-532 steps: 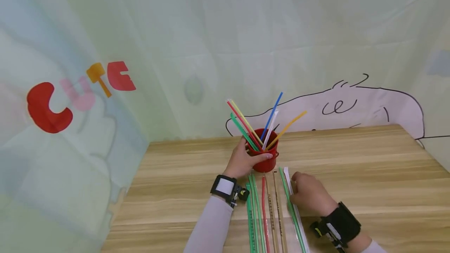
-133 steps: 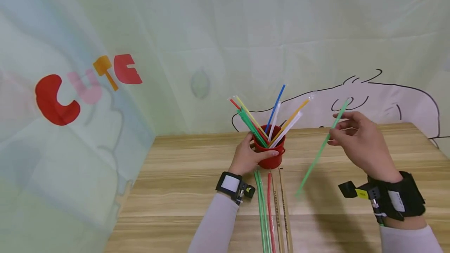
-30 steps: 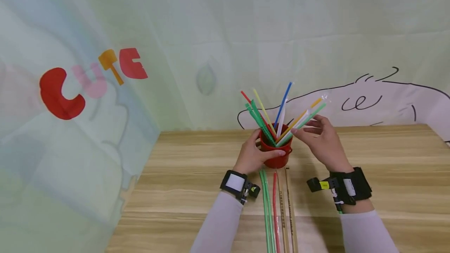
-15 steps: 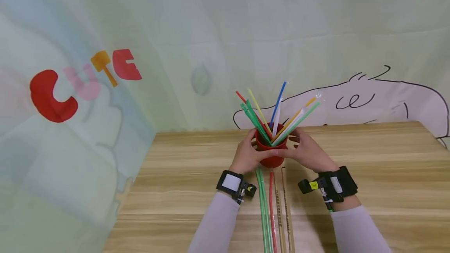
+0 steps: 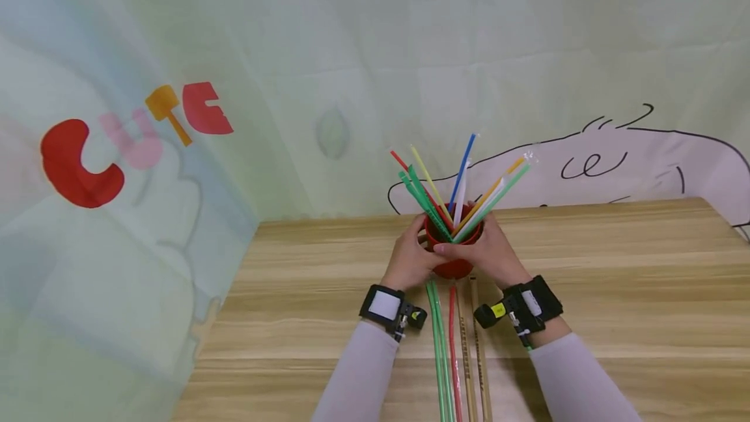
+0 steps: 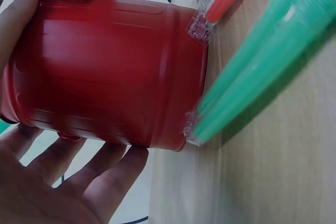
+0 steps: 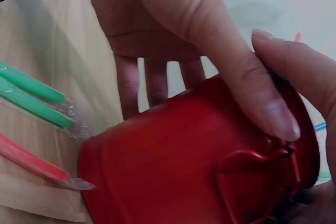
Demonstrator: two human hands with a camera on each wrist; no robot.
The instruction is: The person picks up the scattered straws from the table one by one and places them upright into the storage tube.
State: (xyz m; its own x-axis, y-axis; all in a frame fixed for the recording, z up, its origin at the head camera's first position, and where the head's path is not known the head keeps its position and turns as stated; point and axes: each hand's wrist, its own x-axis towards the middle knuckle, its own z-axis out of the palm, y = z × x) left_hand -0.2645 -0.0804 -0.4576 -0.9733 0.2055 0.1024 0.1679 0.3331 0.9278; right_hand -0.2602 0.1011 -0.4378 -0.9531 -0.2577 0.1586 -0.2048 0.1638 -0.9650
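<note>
A small red bucket (image 5: 454, 271) stands near the back of the table, held between both hands. The left hand (image 5: 406, 259) grips its left side, thumb across the front. From the right, the right hand (image 5: 497, 256) curves round it, its thumb overlapping the left thumb near the rim. Several wrapped straws fan out of the bucket: dark green (image 5: 423, 195), red, yellow, blue (image 5: 463, 171), white, orange and light green (image 5: 505, 189). In the left wrist view, fingers lie along the wall of the bucket (image 6: 105, 72). The right thumb presses by the wire handle (image 7: 252, 156) in the right wrist view.
In front of the bucket lie two green straws (image 5: 439, 344), a red straw (image 5: 454, 344) and two brown straws (image 5: 480, 357), side by side on the wooden table (image 5: 293, 318). A printed curtain (image 5: 293, 116) hangs behind the table's back edge.
White and green straws have gone from the table into the bucket. The right hand let go of the light green straw there, then moved left onto the bucket. The left hand keeps its grip.
</note>
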